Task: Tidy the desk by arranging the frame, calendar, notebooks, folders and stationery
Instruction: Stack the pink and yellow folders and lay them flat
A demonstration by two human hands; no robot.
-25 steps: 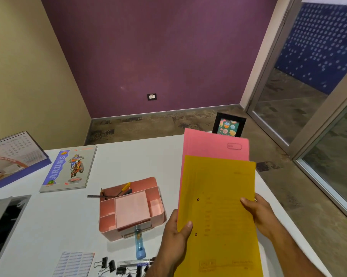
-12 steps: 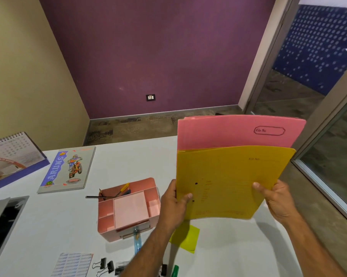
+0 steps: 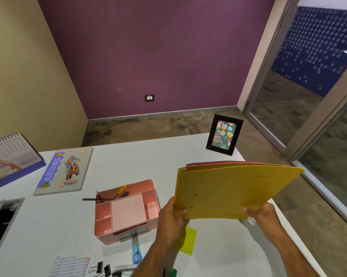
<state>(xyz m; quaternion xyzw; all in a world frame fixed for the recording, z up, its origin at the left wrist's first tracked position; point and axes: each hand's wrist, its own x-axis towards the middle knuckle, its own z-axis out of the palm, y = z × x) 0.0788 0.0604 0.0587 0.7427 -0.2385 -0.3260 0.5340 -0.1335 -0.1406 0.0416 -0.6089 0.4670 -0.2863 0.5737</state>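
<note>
The white desk point(image 3: 128, 160) fills the lower part of the view, its far edge running toward a purple wall point(image 3: 158, 52). Above its right half the person holds 2 folders together: a yellow folder point(image 3: 232, 190) in front and a pink folder point(image 3: 218, 163) behind it, of which only a thin strip shows along the top edge. The pair is tipped nearly flat and bows slightly, with its far right corner reaching out past the desk edge. The left hand point(image 3: 171, 222) grips the lower left corner, thumb on the yellow face beside 2 punched holes and fingers hidden underneath. The right hand point(image 3: 265, 217) pinches the lower edge further right, thumb on top, so both grips sit on the near edge and the folders stretch away from the hands.

At the far left a spiral desk calendar point(image 3: 11, 156) stands tilted. Beside it a notebook point(image 3: 64, 170) with a motorbike cover lies flat. A pink desk organiser point(image 3: 126, 210) sits near the middle, just left of the left hand, with a pencil point(image 3: 96, 199) sticking out of its back slot. A black picture frame point(image 3: 224, 134) stands upright at the far right corner, beyond the folders. A yellow sticky note point(image 3: 186, 241) lies under the left wrist. A blue lighter point(image 3: 136, 248) touches the organiser's front. At the near edge lie a label sheet point(image 3: 69, 266) and black binder clips point(image 3: 101, 268).
</note>
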